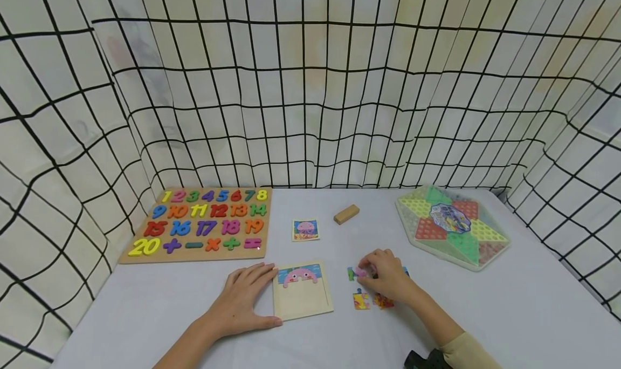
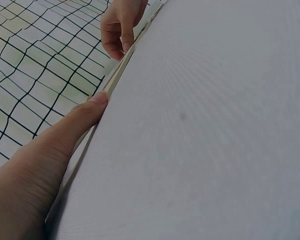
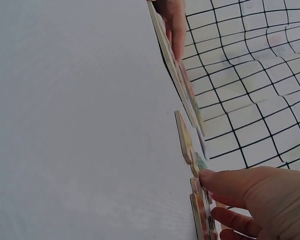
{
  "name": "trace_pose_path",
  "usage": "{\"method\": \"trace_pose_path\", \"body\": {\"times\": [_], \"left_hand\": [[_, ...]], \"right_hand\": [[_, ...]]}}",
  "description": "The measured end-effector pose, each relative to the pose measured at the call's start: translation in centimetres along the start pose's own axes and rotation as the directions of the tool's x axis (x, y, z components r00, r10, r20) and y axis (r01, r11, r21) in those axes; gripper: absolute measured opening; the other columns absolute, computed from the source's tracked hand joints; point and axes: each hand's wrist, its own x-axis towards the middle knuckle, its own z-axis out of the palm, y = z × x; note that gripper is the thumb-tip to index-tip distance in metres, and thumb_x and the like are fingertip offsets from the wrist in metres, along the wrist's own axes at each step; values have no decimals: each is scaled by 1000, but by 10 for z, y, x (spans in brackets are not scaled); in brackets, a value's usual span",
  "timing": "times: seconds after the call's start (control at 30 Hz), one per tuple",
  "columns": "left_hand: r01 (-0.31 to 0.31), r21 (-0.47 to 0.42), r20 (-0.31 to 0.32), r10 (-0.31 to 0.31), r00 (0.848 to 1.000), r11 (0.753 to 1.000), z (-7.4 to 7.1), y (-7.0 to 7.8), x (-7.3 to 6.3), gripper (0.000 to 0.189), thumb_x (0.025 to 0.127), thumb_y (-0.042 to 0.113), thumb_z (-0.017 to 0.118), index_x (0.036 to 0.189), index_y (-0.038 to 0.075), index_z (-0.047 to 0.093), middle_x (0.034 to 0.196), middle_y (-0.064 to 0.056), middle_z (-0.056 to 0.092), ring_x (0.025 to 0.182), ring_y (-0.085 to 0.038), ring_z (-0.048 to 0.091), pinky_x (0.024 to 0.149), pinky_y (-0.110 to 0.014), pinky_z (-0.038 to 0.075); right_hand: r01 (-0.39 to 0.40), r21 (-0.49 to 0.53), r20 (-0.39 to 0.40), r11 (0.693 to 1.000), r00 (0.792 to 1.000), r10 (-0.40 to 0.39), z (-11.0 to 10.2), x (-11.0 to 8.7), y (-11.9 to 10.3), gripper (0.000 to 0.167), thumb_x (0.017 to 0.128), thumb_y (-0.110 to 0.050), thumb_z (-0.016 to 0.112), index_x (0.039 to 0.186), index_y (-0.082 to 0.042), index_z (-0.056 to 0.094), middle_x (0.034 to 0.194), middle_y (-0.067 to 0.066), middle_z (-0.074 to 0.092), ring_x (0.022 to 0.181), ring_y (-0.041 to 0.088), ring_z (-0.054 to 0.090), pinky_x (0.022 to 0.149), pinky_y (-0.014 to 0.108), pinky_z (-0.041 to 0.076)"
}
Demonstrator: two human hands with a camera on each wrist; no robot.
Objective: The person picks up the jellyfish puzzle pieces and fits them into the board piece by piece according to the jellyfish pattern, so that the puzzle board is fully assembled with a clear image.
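My left hand [image 1: 245,299] rests at the left side of a square wooden puzzle board [image 1: 303,303], its fingers by the upper corner and its thumb touching the lower one. Along the board's top sit joined pieces showing a pink face [image 1: 299,275]; below them is bare wood. Right of the board, my right hand [image 1: 385,277] pinches a pink and green puzzle piece [image 1: 351,274] among loose pieces; its fingers partly hide it. Nearer me lie a yellow piece [image 1: 361,300] and a red-orange piece [image 1: 384,301]. In the right wrist view, the thumb [image 3: 222,182] touches a piece's edge.
Behind the board lie a small picture card [image 1: 305,230] and a wooden block [image 1: 346,214]. A colourful number board [image 1: 194,226] stands at back left, a clear hexagonal box [image 1: 453,226] at back right. Black netting [image 1: 303,107] encloses the white table [image 1: 218,353]. A dark object [image 1: 427,360] shows at the front edge.
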Motion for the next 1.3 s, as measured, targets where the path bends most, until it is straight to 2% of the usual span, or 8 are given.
{"method": "trace_pose_path", "body": {"times": [0.23,0.5,0.73,0.9,1.1,1.3], "left_hand": [[-7,-4,-2,7,1000,1000,0,-1,-1,102,62,83,49,137,14,44,141,-2,40,130,-24,30,100,-52,20],[-10,-16,-1,10,1000,1000,1,-2,-1,102,62,83,49,138,15,43,142,-1,38,131,-23,29,100,-51,19],[0,-16,8,0,1000,1000,1,-2,-1,103,62,84,48,139,16,41,143,0,37,131,-22,27,100,-50,19],[-1,-14,7,1,1000,1000,1,-2,-1,103,62,84,48,139,16,42,143,0,37,131,-22,28,100,-50,19],[-21,-11,-25,20,999,1000,2,-3,-2,101,63,82,50,137,14,45,141,-2,40,129,-23,31,99,-52,21],[-27,-14,-30,26,999,1000,2,-2,-1,100,63,81,51,137,13,45,141,-2,40,129,-24,31,99,-52,21]], "right_hand": [[10,55,-16,998,1000,-9,1,1,-2,24,74,-16,77,89,-15,58,75,-8,50,78,13,39,69,33,30],[65,108,-42,992,997,-61,2,0,-4,22,76,-5,72,91,-11,57,78,-7,53,73,11,46,63,23,43],[128,143,-57,981,991,-121,3,1,-3,12,82,-5,66,92,-10,60,77,-9,55,70,7,50,62,22,46],[125,180,-54,976,992,-117,3,1,-4,10,85,-5,64,91,-12,61,79,-9,57,71,6,51,63,21,47],[131,215,-78,968,990,-117,4,5,-9,10,85,-8,64,92,-15,62,78,-11,57,73,7,51,67,24,46],[135,258,-98,957,989,-113,7,11,-18,9,86,-10,64,93,-15,62,76,-12,55,72,7,50,65,24,44]]}}
